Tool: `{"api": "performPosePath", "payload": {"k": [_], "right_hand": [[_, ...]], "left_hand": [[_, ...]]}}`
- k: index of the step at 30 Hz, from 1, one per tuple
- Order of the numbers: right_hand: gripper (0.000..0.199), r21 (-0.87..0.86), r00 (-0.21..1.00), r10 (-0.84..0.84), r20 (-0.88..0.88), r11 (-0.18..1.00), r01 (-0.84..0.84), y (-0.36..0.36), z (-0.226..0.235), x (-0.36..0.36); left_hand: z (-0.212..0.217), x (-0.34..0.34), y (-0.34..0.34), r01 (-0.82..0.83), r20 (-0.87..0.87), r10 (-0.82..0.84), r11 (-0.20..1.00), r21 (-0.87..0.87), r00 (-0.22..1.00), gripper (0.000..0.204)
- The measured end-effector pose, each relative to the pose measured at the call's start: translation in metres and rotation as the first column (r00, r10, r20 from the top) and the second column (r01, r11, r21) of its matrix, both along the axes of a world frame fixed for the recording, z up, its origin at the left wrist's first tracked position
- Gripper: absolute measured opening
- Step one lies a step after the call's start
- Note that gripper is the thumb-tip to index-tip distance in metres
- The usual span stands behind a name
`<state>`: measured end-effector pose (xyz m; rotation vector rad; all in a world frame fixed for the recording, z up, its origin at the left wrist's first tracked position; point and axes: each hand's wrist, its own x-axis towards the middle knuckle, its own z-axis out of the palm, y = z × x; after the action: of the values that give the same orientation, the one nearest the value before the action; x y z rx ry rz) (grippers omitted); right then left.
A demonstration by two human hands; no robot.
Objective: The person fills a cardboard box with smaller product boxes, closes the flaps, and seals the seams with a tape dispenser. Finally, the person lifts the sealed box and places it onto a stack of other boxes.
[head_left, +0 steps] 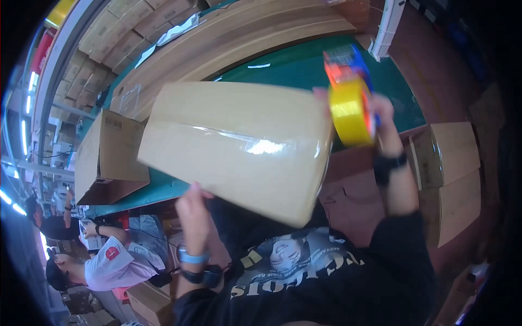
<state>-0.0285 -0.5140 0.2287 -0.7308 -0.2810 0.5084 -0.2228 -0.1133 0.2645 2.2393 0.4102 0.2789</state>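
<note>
Holding a red-and-blue tape dispenser (346, 69) with a yellow roll (348, 113), the right hand (381, 111) is closed around it beside the carton's right end, blurred enough that the exact finger placement cannot be told; the left hand (192, 208) touches the near lower edge of the brown carton (228, 127), though whether it pinches or merely steadies cannot be told; the carton sits between the hands, its near corner jutting past the counter's edge in front of the dark shirt (337, 271), a shiny tape strip (263, 145) across its face.

With so little of the left hand on it, the carton could well slip or swing if the dispenser pulled hard; tape drawn at a slant might wrinkle or miss the edge, and the dispenser's cutting end, if it has a bare blade, could nick the cardboard or a finger.

Beneath and beyond lies the green counter (399, 89); an open carton (117, 157) stands just left, long wood-toned boards (261, 30) lie along the far side; farther out, stacked boxes (111, 35) fill the upper left, more cartons (451, 155) stand to the right over a reddish floor (440, 87), and a co-worker in a pale shirt (122, 266) works at lower left.
</note>
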Motion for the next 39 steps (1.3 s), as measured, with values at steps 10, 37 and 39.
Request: {"api": "performPosePath", "payload": {"k": [10, 37, 39], "right_hand": [[0.063, -0.098, 0.77, 0.481, 0.42, 0.867, -0.489, 0.173, 0.003, -0.162], [0.067, -0.981, 0.9, 0.419, 0.121, 0.188, 0.044, -0.055, 0.138, 0.249], [0.074, -0.999, 0.939, 0.342, 0.038, 0.015, 0.035, -0.023, 0.158, 0.235]], "left_hand": [[0.055, 0.262, 0.062, 0.517, -0.505, -0.24, 0.673, 0.529, 0.829, 0.107], [0.006, 0.241, -0.186, 0.445, 0.005, -0.632, 0.551, 0.706, 0.775, 0.094], [0.006, 0.238, -0.177, 0.439, -0.014, -0.62, 0.54, 0.718, 0.785, 0.094]]}}
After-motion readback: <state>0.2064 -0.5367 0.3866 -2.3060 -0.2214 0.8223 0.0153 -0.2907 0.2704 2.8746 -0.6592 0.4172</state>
